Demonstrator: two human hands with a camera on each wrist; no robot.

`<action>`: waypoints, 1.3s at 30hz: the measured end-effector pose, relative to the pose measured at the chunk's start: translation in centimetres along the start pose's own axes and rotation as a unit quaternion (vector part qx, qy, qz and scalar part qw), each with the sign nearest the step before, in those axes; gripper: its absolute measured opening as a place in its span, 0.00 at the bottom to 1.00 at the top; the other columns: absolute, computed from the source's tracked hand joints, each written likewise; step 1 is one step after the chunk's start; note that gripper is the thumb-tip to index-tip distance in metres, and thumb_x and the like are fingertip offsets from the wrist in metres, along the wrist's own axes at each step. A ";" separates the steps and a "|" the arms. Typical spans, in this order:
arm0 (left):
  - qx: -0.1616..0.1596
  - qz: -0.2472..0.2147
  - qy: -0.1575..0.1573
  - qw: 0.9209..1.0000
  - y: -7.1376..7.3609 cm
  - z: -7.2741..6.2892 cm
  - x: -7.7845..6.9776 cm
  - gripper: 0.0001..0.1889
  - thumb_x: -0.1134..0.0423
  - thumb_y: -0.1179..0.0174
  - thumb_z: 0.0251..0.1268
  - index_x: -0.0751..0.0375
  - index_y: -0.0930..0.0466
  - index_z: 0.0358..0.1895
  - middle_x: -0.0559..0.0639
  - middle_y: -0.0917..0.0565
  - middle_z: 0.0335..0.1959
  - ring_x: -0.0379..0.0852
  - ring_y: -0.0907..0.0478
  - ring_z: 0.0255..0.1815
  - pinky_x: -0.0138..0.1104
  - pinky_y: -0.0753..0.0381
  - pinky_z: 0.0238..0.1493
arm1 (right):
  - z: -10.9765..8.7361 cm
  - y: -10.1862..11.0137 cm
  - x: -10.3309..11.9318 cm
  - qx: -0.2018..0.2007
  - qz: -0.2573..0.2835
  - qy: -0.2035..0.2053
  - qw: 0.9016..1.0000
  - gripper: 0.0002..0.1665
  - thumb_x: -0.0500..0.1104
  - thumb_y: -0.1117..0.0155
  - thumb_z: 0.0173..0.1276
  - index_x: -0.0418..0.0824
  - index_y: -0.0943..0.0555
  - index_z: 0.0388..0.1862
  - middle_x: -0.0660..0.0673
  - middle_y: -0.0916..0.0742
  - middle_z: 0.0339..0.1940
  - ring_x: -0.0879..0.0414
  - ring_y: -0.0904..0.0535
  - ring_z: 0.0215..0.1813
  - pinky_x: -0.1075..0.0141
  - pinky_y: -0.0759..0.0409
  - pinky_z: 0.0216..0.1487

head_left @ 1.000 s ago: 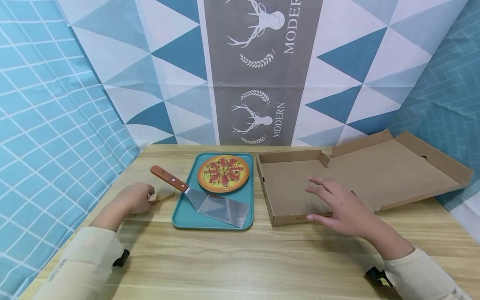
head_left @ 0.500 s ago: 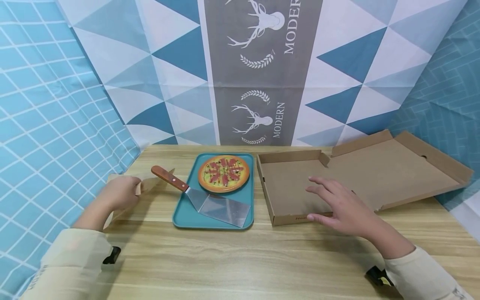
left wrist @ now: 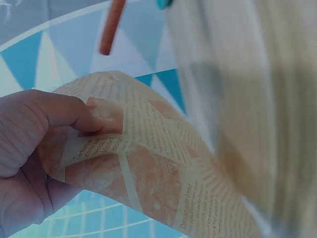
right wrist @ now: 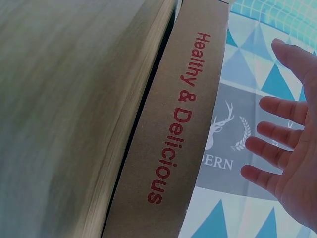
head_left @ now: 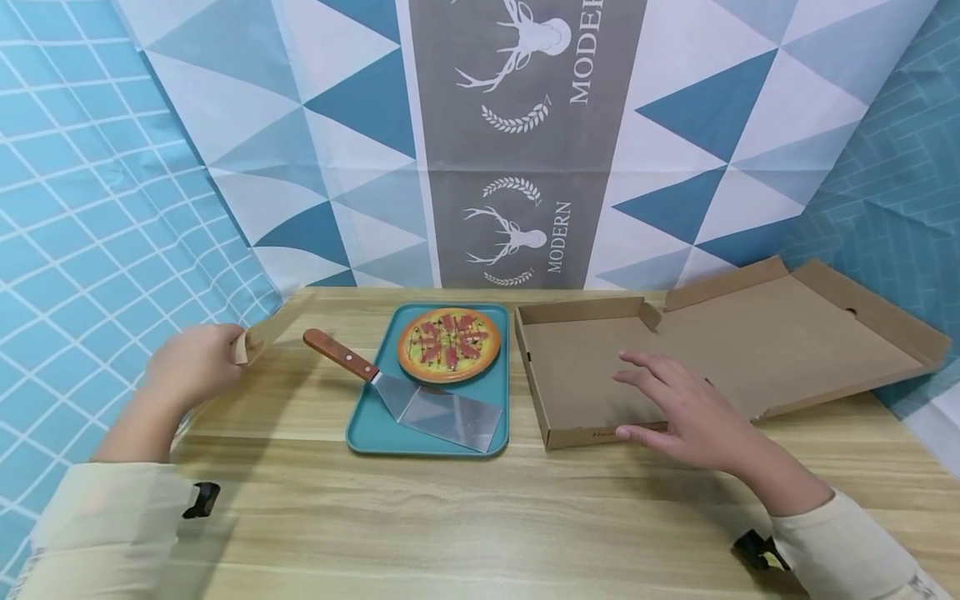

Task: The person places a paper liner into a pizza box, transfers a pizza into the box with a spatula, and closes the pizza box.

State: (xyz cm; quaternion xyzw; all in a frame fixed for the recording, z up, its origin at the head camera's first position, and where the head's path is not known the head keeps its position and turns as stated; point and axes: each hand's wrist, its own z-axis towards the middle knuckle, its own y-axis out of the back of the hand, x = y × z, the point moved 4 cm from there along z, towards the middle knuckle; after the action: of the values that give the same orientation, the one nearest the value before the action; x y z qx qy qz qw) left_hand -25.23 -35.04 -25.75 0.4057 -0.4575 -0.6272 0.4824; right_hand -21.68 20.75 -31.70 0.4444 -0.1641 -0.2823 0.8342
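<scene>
Paper (left wrist: 148, 168) in the left fingers (left wrist: 72, 111) has moved farther from the tray's edge (head_left: 352, 425).

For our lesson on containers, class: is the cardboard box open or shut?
Open. In the head view, the cardboard box has its lid spread out to the right, and its inside shows.

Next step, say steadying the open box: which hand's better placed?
Right, probably. The right hand is free, its fingers spread near the cardboard box. The left hand is pinching the printed paper, on the opposite side of the tray.
</scene>
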 end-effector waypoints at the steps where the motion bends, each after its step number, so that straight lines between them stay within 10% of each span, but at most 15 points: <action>1: -0.009 0.004 -0.002 1.000 0.5 -0.1 -0.1 0.11 0.70 0.49 0.56 0.55 0.37 0.20 0.47 0.35 0.15 0.48 0.36 0.19 0.41 0.36 0.20 | 0.0 0.0 0.0 0.000 0.000 0.000 1.000 0.36 0.65 0.39 0.67 0.38 0.23 0.58 0.37 0.25 0.64 0.39 0.27 0.60 0.40 0.28 0.53; 25: -0.156 0.049 -0.060 0.985 5.6 -0.7 -6.1 0.10 0.72 0.52 0.65 0.60 0.27 0.26 0.53 0.26 0.21 0.49 0.36 0.19 0.43 0.36 0.15 | -0.1 0.2 -0.1 0.001 0.002 -0.006 1.000 0.33 0.63 0.36 0.66 0.39 0.23 0.58 0.34 0.25 0.64 0.37 0.27 0.60 0.40 0.28 0.53; 39: -0.383 0.067 -0.206 0.898 6.5 -1.0 -10.2 0.10 0.73 0.55 0.57 0.66 0.22 0.28 0.59 0.24 0.20 0.53 0.35 0.11 0.41 0.45 0.07 | -0.2 0.0 0.0 0.002 -0.004 -0.013 1.000 0.31 0.61 0.35 0.65 0.41 0.23 0.57 0.37 0.25 0.65 0.39 0.27 0.60 0.40 0.27 0.52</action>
State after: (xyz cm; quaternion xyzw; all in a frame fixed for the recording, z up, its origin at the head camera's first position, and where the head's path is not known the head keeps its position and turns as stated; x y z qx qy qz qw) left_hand -20.64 -26.06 -19.07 0.0198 -0.2973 -0.7897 0.5363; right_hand -21.57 20.94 -31.78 0.4427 -0.1739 -0.2910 0.8301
